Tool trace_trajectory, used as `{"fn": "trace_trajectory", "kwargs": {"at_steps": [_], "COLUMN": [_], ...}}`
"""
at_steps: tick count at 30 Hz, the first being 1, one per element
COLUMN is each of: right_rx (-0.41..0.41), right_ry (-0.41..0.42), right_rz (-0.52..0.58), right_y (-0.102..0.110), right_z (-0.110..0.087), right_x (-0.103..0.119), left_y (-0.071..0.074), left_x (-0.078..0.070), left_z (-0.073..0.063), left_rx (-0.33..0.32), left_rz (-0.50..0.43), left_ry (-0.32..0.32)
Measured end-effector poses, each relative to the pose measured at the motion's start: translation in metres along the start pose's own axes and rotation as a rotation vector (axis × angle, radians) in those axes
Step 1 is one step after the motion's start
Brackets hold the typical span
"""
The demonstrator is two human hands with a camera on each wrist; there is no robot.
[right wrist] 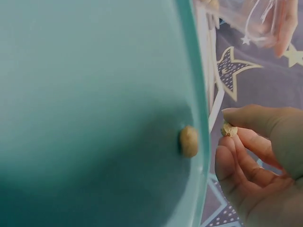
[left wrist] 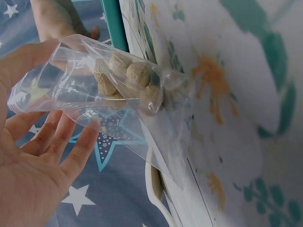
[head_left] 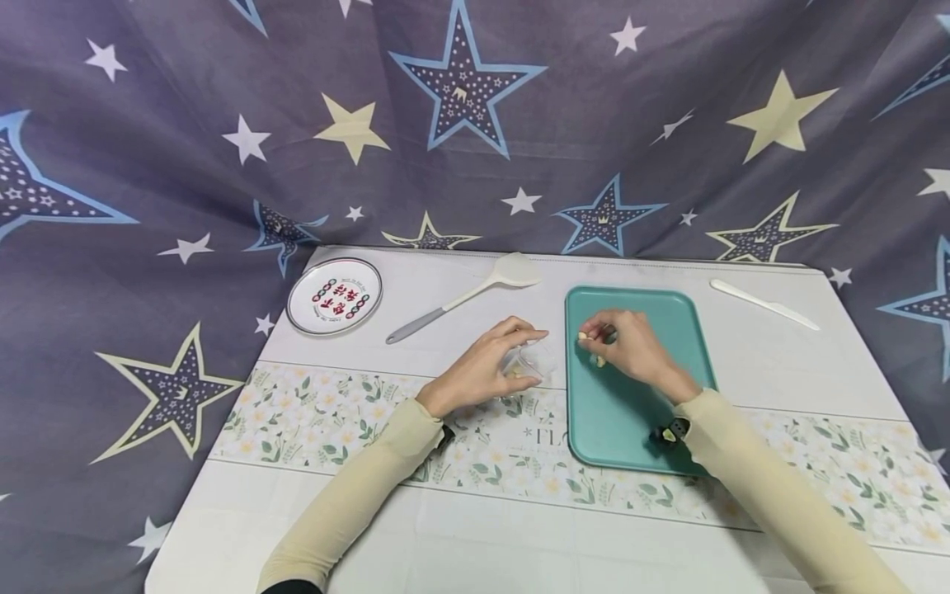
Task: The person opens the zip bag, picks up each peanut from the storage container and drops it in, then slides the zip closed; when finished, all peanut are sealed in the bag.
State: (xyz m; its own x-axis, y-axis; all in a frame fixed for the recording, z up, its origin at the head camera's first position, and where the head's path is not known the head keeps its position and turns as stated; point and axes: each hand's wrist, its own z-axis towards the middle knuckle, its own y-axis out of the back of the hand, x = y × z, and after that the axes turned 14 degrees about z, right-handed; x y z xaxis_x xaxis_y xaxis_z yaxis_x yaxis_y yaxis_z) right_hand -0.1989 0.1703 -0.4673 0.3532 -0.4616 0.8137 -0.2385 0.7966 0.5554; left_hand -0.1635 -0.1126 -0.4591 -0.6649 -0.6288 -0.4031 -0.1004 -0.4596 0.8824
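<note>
My left hand (head_left: 482, 363) grips a clear plastic bag (left wrist: 128, 125) between thumb and fingers, just left of the teal tray (head_left: 619, 429). Several tan, peanut-like nuts (left wrist: 138, 74) lie in the bag's far end, near the tabletop. Over the tray's left part, my right hand (head_left: 634, 346) pinches one small tan nut (right wrist: 229, 129) between thumb and fingertips. Another tan nut (right wrist: 189, 141) rests on the tray below, close to its rim.
A round white plate (head_left: 334, 297) with red print lies at the back left. Beside it is a spatula (head_left: 475, 294) with a grey handle. A white knife (head_left: 764, 305) lies right of the tray. Behind the table hangs a star-patterned curtain (head_left: 505, 190).
</note>
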Motion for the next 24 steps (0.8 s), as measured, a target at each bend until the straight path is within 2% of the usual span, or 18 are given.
{"fn": "trace_trajectory", "kwargs": {"at_steps": [15, 24], "right_rx": [-0.037, 0.013], "right_ry": [0.081, 0.089], "right_rz": [0.039, 0.095], "right_y": [-0.01, -0.021], "right_z": [-0.012, -0.018], "right_x": [0.049, 0.065], "left_y": [0.001, 0.001], "left_x": [-0.001, -0.001], "left_z": [-0.001, -0.001], "left_rx": [0.002, -0.001], "left_rz": [0.003, -0.002], "left_ry": [0.012, 0.005]}}
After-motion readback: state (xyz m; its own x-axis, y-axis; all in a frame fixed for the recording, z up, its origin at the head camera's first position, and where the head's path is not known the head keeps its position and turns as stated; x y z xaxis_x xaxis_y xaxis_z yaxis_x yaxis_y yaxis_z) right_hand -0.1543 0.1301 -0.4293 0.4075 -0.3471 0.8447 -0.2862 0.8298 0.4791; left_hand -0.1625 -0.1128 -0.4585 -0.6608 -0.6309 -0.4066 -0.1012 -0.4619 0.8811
